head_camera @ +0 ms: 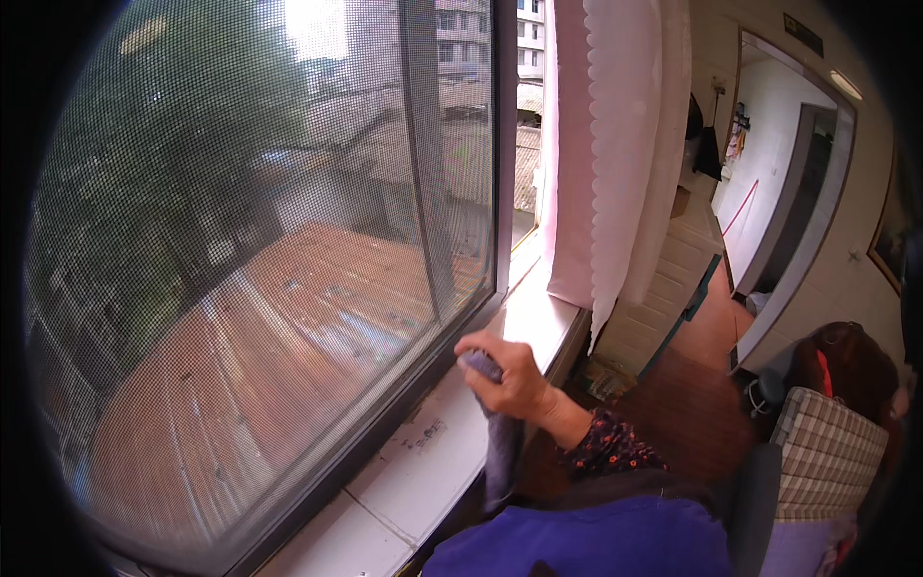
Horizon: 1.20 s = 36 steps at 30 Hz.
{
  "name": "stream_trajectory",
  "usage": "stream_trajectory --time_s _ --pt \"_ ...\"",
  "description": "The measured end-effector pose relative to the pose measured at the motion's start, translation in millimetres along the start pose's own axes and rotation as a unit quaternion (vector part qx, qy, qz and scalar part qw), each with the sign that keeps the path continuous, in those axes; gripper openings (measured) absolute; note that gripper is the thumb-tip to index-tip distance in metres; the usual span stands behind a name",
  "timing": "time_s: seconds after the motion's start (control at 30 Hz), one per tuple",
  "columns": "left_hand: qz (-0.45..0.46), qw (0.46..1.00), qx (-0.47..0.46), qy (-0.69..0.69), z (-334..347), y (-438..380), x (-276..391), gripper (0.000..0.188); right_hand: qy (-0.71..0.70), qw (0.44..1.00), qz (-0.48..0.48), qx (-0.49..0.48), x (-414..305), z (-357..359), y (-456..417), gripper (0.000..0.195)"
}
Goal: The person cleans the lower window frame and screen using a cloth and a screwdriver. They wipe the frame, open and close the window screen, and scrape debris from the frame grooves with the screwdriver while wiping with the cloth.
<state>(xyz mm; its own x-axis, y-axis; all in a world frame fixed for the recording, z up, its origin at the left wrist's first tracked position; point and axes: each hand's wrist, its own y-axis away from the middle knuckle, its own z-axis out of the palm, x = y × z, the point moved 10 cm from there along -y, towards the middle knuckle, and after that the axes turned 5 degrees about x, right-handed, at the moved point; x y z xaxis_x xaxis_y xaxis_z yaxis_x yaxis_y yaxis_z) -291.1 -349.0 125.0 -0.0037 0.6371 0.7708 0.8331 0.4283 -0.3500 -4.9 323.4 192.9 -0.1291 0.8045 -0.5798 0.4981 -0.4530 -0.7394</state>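
My right hand point(515, 379) is closed around a bunched grey cloth point(482, 364), just above the white tiled windowsill point(425, 461). The loose end of the cloth hangs down past the sill's inner edge. Beside the hand runs the dark lower frame point(375, 447) of a sliding window, fitted with a mesh insect screen point(288, 216). Dark smudges mark the tiles to the left of the hand. My left hand is out of view. A dark floral sleeve and a blue apron cover my arm and torso.
Pink curtains point(620, 144) with a scalloped edge hang at the window's far end. Beyond them stands a pale cabinet point(649, 296). A chair with a checked cushion point(829, 447) is at right, near a doorway point(779, 159). A reddish-brown floor point(685, 404) lies between.
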Motion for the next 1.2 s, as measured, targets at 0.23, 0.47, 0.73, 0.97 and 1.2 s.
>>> stream_trajectory --time_s 0.23,0.47,0.73,0.97,1.2 --pt "-0.01 0.996 -0.007 -0.09 -8.9 4.0 -7.6 0.05 0.005 1.0 0.012 -0.019 45.1 15.9 61.8 0.024" --pt "-0.025 0.987 0.018 -0.159 -22.5 28.7 6.6 0.053 -0.107 0.992 0.066 -0.023 78.5 26.5 61.8 0.023" --pt "-0.029 0.999 -0.01 -0.039 29.8 81.5 50.9 0.055 -0.161 0.984 0.053 -0.054 80.6 25.1 53.4 0.025" --pt "0.035 0.984 -0.039 0.167 106.5 121.5 102.4 0.053 -0.244 0.968 0.028 -0.047 75.0 21.4 49.4 0.023" --pt "0.185 0.978 -0.068 0.075 120.3 199.2 221.6 0.044 -0.287 0.954 0.06 -0.069 76.2 23.7 54.7 0.021"
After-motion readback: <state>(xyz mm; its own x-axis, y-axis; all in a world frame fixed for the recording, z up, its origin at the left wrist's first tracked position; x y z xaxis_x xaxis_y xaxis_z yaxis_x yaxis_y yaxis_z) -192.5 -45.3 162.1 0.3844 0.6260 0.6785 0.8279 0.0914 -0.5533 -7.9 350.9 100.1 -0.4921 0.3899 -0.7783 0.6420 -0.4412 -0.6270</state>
